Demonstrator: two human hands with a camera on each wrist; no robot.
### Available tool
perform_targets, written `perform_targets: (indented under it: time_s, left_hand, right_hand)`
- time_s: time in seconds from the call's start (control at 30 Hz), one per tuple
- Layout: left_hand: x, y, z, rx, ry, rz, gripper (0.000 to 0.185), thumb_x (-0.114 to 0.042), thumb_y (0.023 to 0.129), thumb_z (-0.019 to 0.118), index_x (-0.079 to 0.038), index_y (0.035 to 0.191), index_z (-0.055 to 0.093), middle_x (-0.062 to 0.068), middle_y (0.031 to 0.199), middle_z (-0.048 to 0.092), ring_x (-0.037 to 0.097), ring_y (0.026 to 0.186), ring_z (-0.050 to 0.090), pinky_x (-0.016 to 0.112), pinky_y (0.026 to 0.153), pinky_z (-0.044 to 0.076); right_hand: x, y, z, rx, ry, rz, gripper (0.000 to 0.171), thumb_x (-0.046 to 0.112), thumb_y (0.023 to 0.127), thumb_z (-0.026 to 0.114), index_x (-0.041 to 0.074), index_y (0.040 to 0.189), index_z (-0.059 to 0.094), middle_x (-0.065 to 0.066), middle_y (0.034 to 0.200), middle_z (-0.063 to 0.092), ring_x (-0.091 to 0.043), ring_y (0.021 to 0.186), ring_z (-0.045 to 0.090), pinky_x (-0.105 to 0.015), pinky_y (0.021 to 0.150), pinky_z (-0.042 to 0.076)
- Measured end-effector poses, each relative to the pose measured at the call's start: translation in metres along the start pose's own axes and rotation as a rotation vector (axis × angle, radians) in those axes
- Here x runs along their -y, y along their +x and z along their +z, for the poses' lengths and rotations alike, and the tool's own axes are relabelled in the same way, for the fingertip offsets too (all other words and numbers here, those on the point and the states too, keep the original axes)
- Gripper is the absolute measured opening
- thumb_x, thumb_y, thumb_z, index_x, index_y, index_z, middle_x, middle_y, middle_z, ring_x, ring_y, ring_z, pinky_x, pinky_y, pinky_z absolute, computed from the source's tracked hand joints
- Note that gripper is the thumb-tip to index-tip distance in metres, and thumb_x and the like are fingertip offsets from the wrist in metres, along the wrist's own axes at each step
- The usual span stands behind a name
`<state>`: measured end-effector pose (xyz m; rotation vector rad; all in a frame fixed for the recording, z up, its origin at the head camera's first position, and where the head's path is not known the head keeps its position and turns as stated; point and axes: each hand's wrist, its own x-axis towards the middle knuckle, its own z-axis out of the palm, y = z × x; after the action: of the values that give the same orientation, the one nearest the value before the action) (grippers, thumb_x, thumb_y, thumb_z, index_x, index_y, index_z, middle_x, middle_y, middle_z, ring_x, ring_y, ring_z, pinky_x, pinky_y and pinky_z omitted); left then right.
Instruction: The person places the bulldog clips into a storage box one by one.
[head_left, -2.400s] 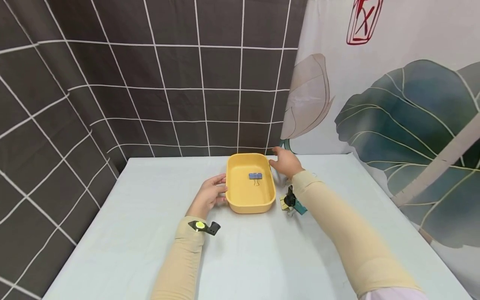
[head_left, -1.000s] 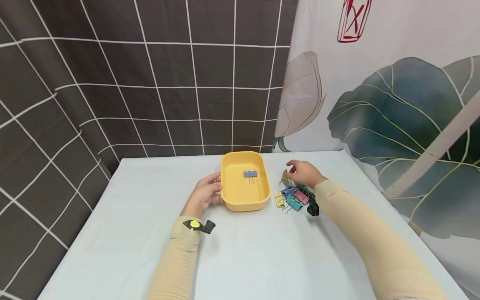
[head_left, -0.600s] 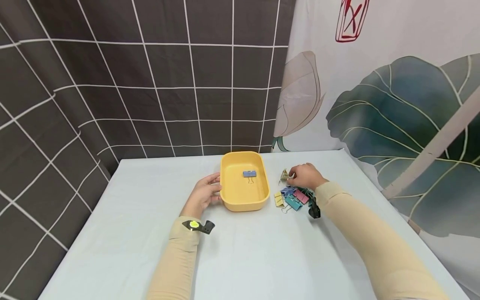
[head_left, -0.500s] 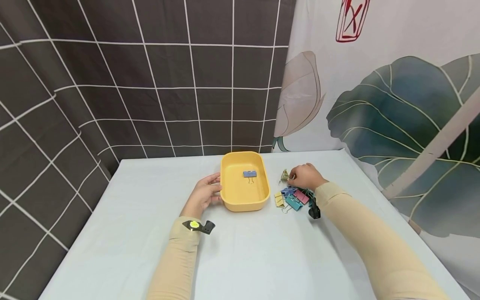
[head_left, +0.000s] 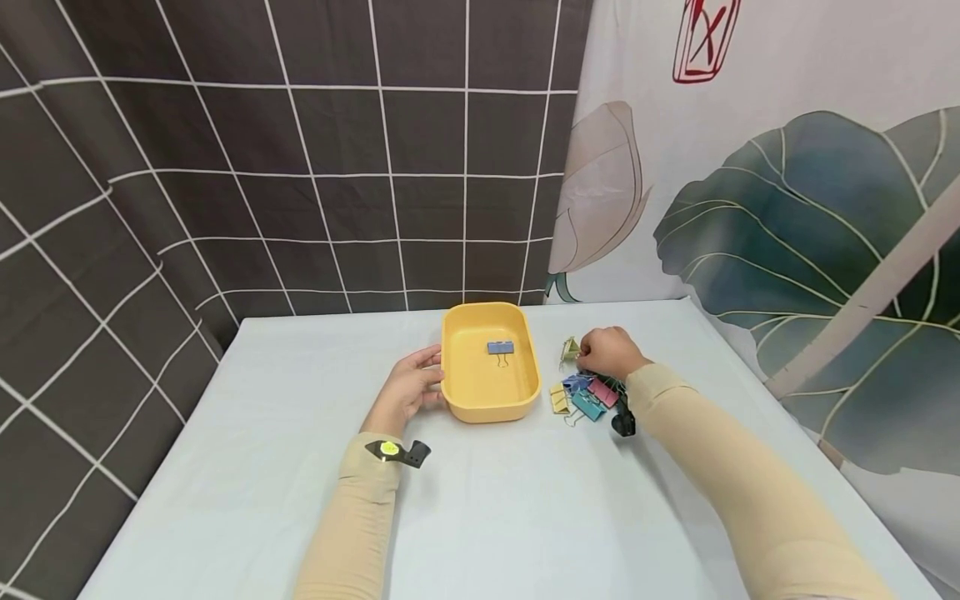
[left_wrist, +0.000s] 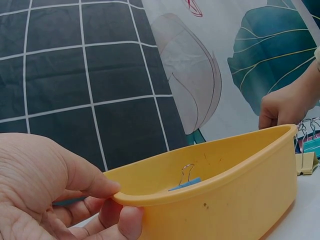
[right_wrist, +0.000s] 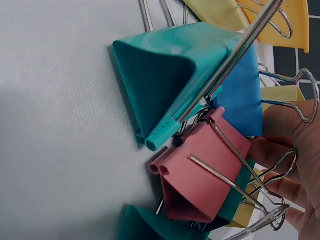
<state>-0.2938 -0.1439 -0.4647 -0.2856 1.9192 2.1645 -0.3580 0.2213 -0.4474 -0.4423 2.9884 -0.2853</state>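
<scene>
Right now the pale yellow clip (head_left: 570,349) sits toward the far edge of the bench (head_left: 495,500), just on the left-edge side of the right hand (head_left: 611,353), clearly the nearer one; that grip's fingertips are obscured, so whether they're pinching I can't tell. Across the yellow tray (head_left: 492,402), the left hand (head_left: 407,387) pinches the rim.

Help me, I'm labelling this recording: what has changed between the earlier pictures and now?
The right hand moved rightward, from the right edge of the yellow tray to the pale yellow clip beyond the clip pile. The pile, mostly hidden before, now shows. Whether the hand grips that clip is unclear. Unchanged: the left hand touches the tray's left side, and a blue clip lies inside.
</scene>
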Motion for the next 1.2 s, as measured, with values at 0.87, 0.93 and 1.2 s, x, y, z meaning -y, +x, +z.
perform_targets:
  time_s: [0.87, 0.93, 1.2]
  left_hand:
    - [0.000, 0.000, 0.000, 0.009, -0.020, 0.013, 0.057, 0.008, 0.094, 0.056, -0.011, 0.148, 0.050, 0.012, 0.140, 0.052, 0.030, 0.107, 0.063, 0.028, 0.064, 0.060]
    - [0.000, 0.000, 0.000, 0.007, -0.017, 0.013, 0.057, 0.007, 0.094, 0.057, -0.011, 0.148, 0.050, 0.012, 0.140, 0.052, 0.031, 0.108, 0.062, 0.028, 0.064, 0.061]
    - [0.000, -0.001, 0.000, 0.008, -0.022, 0.007, 0.057, 0.008, 0.094, 0.057, -0.011, 0.147, 0.051, 0.010, 0.139, 0.053, 0.027, 0.101, 0.064, 0.028, 0.063, 0.061]
  right_hand:
    - [0.014, 0.008, -0.021, -0.116, -0.006, -0.006, 0.014, 0.017, 0.092, 0.070, 0.007, 0.081, 0.073, -0.001, 0.069, 0.065, -0.023, 0.069, 0.056, -0.057, 0.113, 0.034]
    - [0.017, 0.009, -0.025, -0.130, -0.014, -0.019, 0.015, 0.016, 0.092, 0.070, 0.007, 0.081, 0.072, -0.001, 0.068, 0.065, -0.023, 0.068, 0.056, -0.059, 0.112, 0.035]
    - [0.031, 0.012, -0.037, -0.134, -0.007, -0.022, 0.013, 0.017, 0.092, 0.070, 0.005, 0.088, 0.074, -0.003, 0.073, 0.068, -0.024, 0.073, 0.058, -0.058, 0.115, 0.032]
